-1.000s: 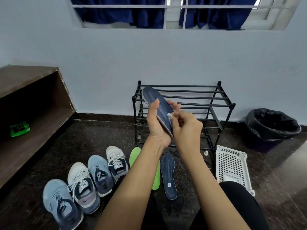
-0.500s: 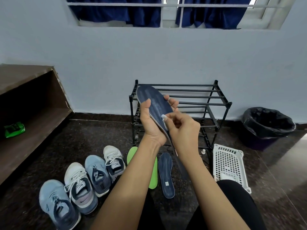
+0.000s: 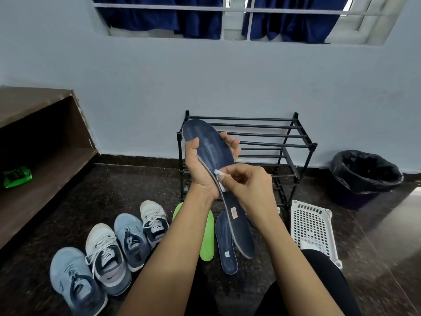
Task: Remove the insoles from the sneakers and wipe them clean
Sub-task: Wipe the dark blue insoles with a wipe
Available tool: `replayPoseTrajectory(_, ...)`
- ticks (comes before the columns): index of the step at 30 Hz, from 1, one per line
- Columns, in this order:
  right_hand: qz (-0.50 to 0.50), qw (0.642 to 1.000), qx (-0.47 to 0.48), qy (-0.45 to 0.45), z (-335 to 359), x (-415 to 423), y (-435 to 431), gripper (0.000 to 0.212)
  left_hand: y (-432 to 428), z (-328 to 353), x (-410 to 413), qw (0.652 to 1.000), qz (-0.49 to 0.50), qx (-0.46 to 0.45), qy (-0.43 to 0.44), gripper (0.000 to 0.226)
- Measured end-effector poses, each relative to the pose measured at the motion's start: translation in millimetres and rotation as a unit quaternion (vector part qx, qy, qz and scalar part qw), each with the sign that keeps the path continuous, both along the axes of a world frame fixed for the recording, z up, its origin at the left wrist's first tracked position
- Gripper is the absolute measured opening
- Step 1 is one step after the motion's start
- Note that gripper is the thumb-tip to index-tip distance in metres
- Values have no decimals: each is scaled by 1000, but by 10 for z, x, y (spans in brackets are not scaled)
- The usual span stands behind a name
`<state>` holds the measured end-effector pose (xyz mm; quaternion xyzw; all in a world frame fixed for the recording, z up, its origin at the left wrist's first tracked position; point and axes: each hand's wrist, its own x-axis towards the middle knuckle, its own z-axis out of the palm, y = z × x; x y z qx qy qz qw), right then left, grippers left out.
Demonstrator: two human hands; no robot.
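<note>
Midair — left hand grips long navy insole, right hand pinches crumpled white wipe

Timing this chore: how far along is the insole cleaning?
Out already: a green insole and a navy insole on the floor. In hand: left hand holds a second navy insole, right hand presses a white wipe on it. Left: a fourth insole, unseen.

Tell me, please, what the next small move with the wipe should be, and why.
Probably slide the wipe down toward the heel. The left hand grips the insole along its upper half, and the right hand pinches the wipe against its middle. Streaks mark the toe half, while the heel half below the wipe looks plain, so it is likely not yet wiped.
</note>
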<state>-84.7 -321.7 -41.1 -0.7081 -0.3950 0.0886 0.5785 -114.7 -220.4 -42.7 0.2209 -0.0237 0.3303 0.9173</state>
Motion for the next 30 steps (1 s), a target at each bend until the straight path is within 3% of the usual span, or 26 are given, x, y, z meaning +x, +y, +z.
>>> replayPoseTrajectory(3, -53, 998, 26, -31, -36, -10, 40, 6, -54, 15, 7, 1000, 11, 1, 4, 44)
replayPoseTrajectory(10, -189, 963, 87, -173, -93, 126, 228, 2, -214, 8, 2, 998, -31, 45, 33, 45)
replayPoseTrajectory(17, -59, 996, 13, -65, 8, 74, 38, 7, -74, -1, -1, 998, -31, 46, 18, 73)
replayPoseTrajectory(22, 2, 1000, 3, 15, -23, 2, -40, 1, 1, 17, 6, 1000, -10, 26, 5, 68)
replayPoseTrajectory(30, -166, 973, 86, -138, -111, 114, 175, 7, -190, -7, 24, 998, -54, 34, 3, 61)
